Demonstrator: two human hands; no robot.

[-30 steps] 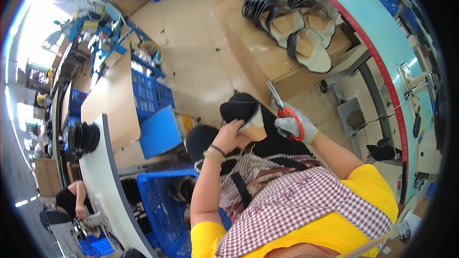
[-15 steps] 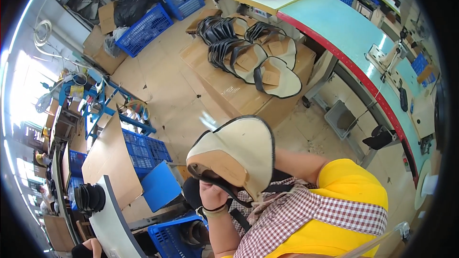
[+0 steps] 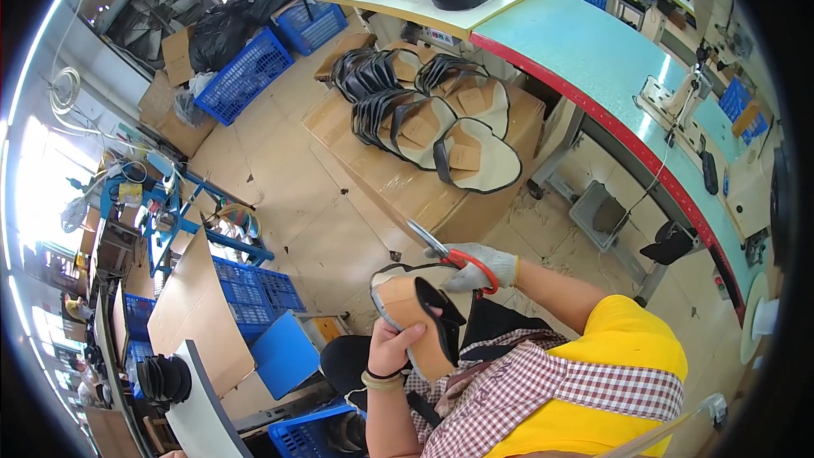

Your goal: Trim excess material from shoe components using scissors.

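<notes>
My bare left hand (image 3: 392, 348) grips a sandal piece (image 3: 396, 298) over my lap. Its tan side and a wide curved strap, dark on one face and tan on the other, turn toward me. My right hand (image 3: 490, 266), in a pale glove, holds scissors (image 3: 475, 259) with red handles just beyond the sandal's upper edge. Their metal blades point up and to the left, away from the sandal. Whether the blades are parted is hard to see. More sandals (image 3: 482, 157), with cream soles and black straps, lie in rows beyond my hands.
Those sandals rest on a cardboard box (image 3: 373, 153). A red-edged turquoise table (image 3: 585, 42) curves along the right, bearing a sewing machine (image 3: 678, 102). At left are a cardboard sheet (image 3: 199, 314) and blue crates (image 3: 254, 284). Another blue crate (image 3: 292, 437) is beside my left arm.
My left hand has lowered and turned the sandal, so its strap now faces me. My right hand, hidden behind it before, shows with the scissors. The whole view has shifted slightly.
</notes>
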